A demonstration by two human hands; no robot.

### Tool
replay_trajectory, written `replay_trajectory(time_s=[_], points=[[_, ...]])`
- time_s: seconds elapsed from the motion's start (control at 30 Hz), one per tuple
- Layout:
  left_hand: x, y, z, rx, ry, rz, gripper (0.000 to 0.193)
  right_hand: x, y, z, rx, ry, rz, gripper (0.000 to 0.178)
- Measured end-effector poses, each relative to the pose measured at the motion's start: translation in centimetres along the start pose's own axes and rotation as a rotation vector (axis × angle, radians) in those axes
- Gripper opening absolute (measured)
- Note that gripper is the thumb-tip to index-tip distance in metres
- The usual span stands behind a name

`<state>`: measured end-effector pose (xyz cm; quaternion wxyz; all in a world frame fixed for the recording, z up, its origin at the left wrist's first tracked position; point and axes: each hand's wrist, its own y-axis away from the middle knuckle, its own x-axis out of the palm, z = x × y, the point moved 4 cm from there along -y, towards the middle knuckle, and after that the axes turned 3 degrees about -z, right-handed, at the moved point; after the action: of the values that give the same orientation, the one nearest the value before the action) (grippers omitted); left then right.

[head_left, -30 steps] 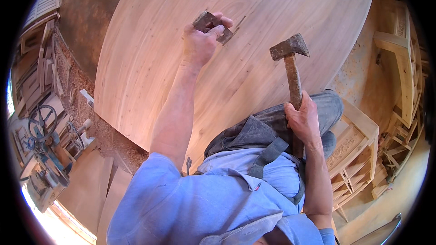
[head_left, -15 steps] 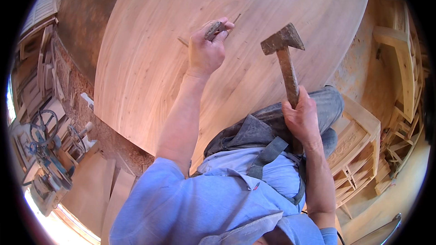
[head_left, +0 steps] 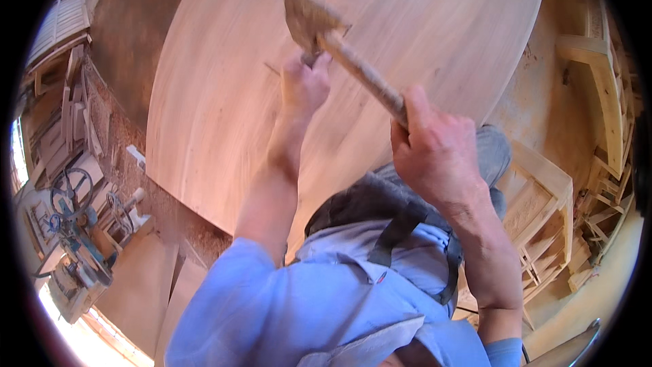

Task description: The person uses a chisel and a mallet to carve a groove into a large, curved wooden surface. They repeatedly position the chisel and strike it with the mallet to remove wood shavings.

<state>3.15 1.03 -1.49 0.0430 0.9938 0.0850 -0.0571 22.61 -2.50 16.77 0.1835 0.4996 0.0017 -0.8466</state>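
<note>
My right hand (head_left: 438,153) is wrapped round the lower wooden handle of a hatchet (head_left: 367,76). Its broad, worn metal head, blurred by motion, hangs over my left hand (head_left: 307,88). That left hand is closed in a fist on an upright chisel, whose handle end (head_left: 310,60) shows just under the hatchet head. The chisel's blade is hidden by my fist. Whether hatchet and chisel touch, I cannot tell. Beneath both hands lies a large pale wooden panel (head_left: 210,95) with curved-looking edges, and a short dark mark (head_left: 272,68) shows on it left of my fist.
My bent leg in dark trousers (head_left: 363,197) rests at the panel's near side. To the right stand carved wooden furniture frames (head_left: 543,190) and a curved wooden piece (head_left: 601,75). At left are a machine with handwheels (head_left: 71,190), stacked boards (head_left: 61,119) and wood shavings (head_left: 197,231).
The hatchet has swung left and its head now hangs over my left fist. My right hand has risen and moved left. My left hand keeps its grip, slightly lower in view.
</note>
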Motion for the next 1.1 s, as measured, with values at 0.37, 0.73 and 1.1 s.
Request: replay_trajectory(time_s=[0.37, 0.73, 1.1], points=[[-0.4, -0.2, 0.0, -0.080, -0.169, 0.014, 0.022, 0.9, -0.5, -0.4, 0.062, -0.026, 0.055, 0.016], [-2.3, -2.4, -0.9, -0.126, 0.183, -0.118, 0.027, 3.5, 4.6, -5.4, 0.369, -0.248, 0.056, 0.020], [-1.6, -2.4, -2.1, -0.166, 0.078, -0.041, 0.027, 5.7, 7.9, -8.2, 0.661, -0.466, 0.035, 0.020]])
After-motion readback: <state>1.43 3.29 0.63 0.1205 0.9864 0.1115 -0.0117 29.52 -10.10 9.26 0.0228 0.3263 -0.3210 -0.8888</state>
